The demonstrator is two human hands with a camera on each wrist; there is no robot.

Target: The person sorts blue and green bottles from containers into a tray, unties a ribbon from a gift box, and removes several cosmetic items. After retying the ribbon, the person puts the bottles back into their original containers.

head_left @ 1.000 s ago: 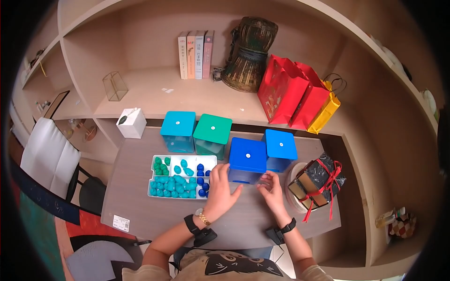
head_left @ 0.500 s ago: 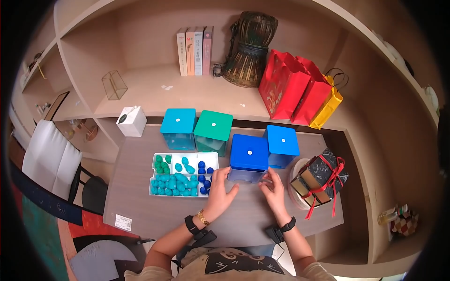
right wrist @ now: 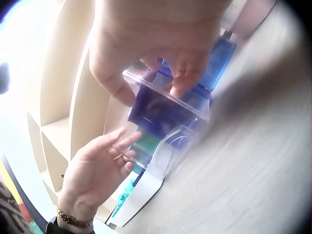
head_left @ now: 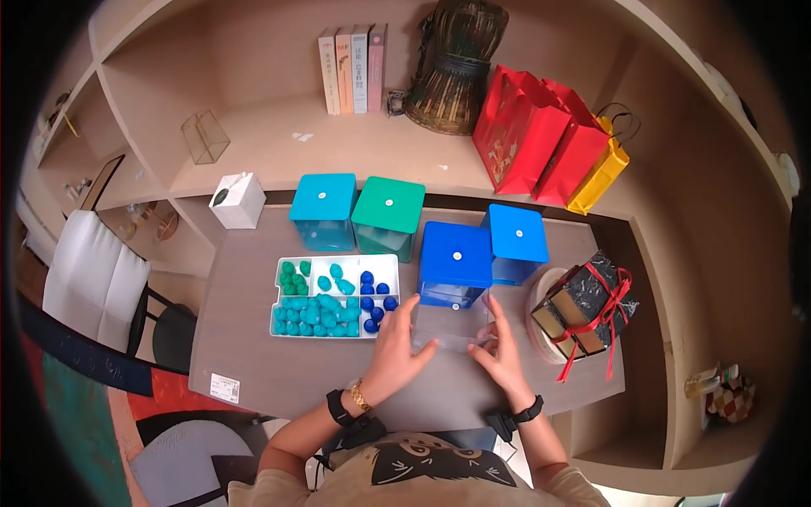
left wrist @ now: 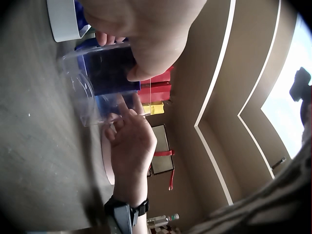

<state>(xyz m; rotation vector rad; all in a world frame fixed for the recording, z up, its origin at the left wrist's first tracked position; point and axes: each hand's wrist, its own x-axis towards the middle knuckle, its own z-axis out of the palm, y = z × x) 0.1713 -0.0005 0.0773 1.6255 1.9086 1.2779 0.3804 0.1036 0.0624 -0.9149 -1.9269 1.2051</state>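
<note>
A clear plastic drawer [head_left: 446, 328] stands partly out of the dark blue box [head_left: 457, 239], its front towards me. My left hand [head_left: 395, 345] holds its left side, fingers along the wall and thumb near the front. Opposite, my right hand [head_left: 505, 355] grips the right wall, with thumb and fingers on either side of the rim in the right wrist view. A curved cutout shows in the drawer's front [right wrist: 173, 144]. Left of my left hand, a white divided tray [head_left: 387, 264] contains green, turquoise and dark blue beads.
Turquoise [head_left: 323, 194], green [head_left: 389, 201] and lighter blue [head_left: 518, 230] boxes line the table's back. To the right, a ribbon-tied black bundle [head_left: 587, 304] rests on a round pale base. A white cube-shaped box [head_left: 239, 203] sits back left; red bags [head_left: 528, 135] occupy the shelf.
The clear drawer has slid out of the dark blue box towards me, both hands moving with it. The head view has tilted, so the scene sits higher in the frame.
</note>
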